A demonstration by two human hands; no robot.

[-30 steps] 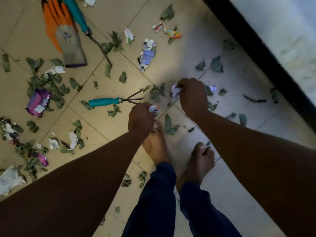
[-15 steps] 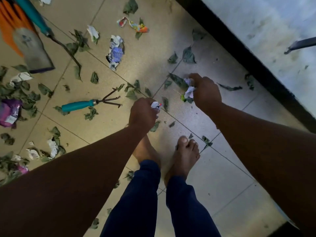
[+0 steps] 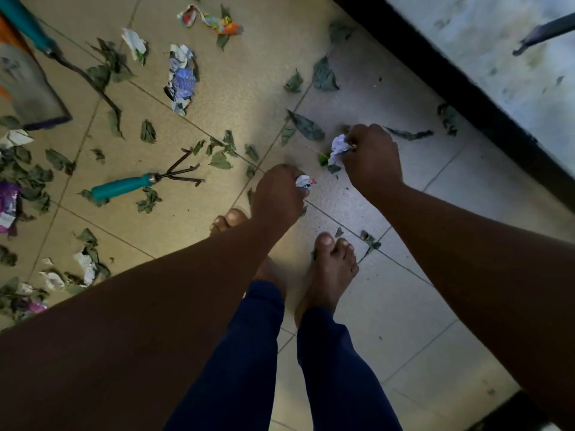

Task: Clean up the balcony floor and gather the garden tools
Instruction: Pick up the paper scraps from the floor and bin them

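Litter everywhere on this tiled balcony floor (image 3: 404, 306), mostly torn leaves and paper scraps. Using the teal-handled hand rake (image 3: 141, 181) as the landmark: it lies flat on the tiles with its three dark prongs pointing away from the person's bare feet. The left hand (image 3: 275, 194) is just right of the prongs, fingers curled around a small crumpled scrap (image 3: 304, 181) that pokes out of the fist. The right hand (image 3: 371, 157) is further right of the rake, closer to the dark wall base (image 3: 466, 98), and it grips a white paper wad (image 3: 338, 148) with a bit of green leaf (image 3: 323, 159) hanging from it. Beyond the rake sits a crumpled blue and white wrapper (image 3: 181, 78), and further out a colourful twisted wrapper (image 3: 211, 21). Up and left of the rake there's an orange and grey glove (image 3: 21, 82) with a second teal-handled tool (image 3: 56, 51) lying beside it. Left of the rake's handle a purple packet (image 3: 7, 203) sits among a pile of leaves.
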